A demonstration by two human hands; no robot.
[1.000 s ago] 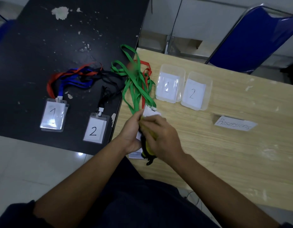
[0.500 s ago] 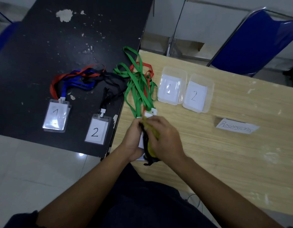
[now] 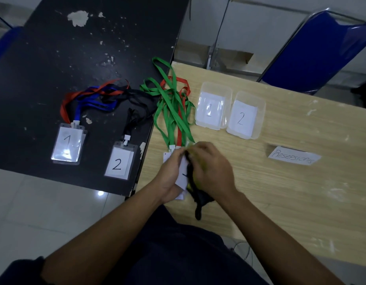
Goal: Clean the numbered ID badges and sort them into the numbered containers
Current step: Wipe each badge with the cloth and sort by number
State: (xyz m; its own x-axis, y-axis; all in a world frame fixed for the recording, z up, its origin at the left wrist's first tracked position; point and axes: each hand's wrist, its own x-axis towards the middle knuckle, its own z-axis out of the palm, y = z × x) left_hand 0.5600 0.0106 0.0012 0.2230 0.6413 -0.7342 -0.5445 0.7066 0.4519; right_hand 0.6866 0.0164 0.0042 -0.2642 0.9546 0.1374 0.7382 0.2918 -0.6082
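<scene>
Cloth [image 3: 198, 200], limp, black and yellow, was clutched in the right hand [image 3: 213, 171] against a flat white badge [image 3: 181, 177] gripped by the left hand [image 3: 169, 177] at the near edge of the grainy wooden table [image 3: 281, 192], both hands hiding most of it. Green ribbon lanyards [image 3: 171, 112] lay beside two clear plastic containers [image 3: 216, 84].

Open run across bare wooden table [image 3: 291, 212] along the near edge. Farther back, hemmed by tangled lanyards [image 3: 174, 114], 2 clear containers [image 3: 216, 87] side by side, and a flat paper label [image 3: 294, 158] at right.
</scene>
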